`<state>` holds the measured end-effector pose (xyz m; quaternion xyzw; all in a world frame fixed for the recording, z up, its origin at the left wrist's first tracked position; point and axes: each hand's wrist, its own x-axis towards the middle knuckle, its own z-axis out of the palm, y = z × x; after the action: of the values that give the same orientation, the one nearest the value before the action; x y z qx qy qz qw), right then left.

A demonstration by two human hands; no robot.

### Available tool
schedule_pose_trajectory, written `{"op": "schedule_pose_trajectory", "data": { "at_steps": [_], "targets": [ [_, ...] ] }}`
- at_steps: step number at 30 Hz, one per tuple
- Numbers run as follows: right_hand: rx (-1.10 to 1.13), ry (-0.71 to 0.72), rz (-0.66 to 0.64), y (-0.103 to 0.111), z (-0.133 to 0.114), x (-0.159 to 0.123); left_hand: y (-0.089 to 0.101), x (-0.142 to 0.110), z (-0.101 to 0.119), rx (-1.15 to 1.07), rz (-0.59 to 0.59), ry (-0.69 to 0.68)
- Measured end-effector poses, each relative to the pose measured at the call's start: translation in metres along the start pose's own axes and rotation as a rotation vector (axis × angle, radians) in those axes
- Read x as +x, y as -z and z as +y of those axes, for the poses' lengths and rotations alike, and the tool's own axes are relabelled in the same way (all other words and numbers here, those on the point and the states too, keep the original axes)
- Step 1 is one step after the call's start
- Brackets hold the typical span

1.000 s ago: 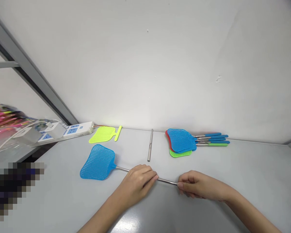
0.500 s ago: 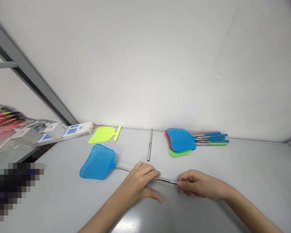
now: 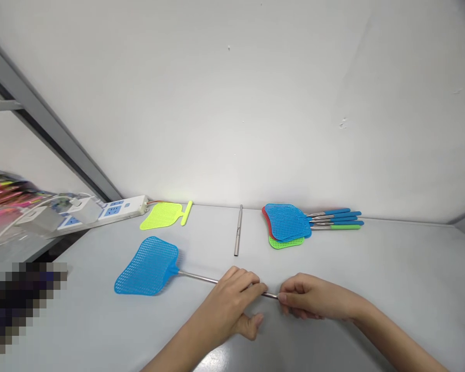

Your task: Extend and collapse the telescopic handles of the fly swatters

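A blue fly swatter (image 3: 149, 268) lies across the table, its mesh head to the left and its thin metal rod running right. My left hand (image 3: 234, 299) is over the rod, its bent fingers touching it from above and its thumb spread away below. At the rod's right end, my right hand (image 3: 306, 297) is closed in a pinch, thumb against fingers. The part of the end inside those fingers is hidden. Behind my hands a loose metal tube (image 3: 238, 231) lies on the table, pointing towards the wall.
A yellow-green mesh swatter head (image 3: 163, 215) lies near the wall. Right of the tube is a stack of fly swatters (image 3: 289, 222) with blue and green grips. A white power strip (image 3: 116, 212) with plugs runs along the left edge, beside bagged colourful items (image 3: 8, 194).
My left thumb has come off the rod, and that hand has moved right towards my right hand. The blue swatter head has shifted left and tilted. My right hand keeps its pinch.
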<state>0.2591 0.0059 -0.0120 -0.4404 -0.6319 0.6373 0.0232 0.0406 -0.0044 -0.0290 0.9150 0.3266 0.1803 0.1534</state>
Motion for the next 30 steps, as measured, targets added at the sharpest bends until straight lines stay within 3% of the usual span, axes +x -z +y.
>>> {"op": "schedule_pose_trajectory", "data": {
  "at_steps": [9,17,30],
  "targets": [
    [0.037,0.018,-0.035,-0.001,0.005,0.003,-0.012,0.003,-0.002,0.122,-0.032,0.071],
    [0.109,0.019,-0.038,-0.006,0.009,0.007,-0.018,0.003,-0.007,0.154,-0.05,0.054],
    [0.156,0.034,-0.051,-0.007,0.011,0.009,-0.005,0.002,0.004,0.014,-0.059,0.112]
  ]
}}
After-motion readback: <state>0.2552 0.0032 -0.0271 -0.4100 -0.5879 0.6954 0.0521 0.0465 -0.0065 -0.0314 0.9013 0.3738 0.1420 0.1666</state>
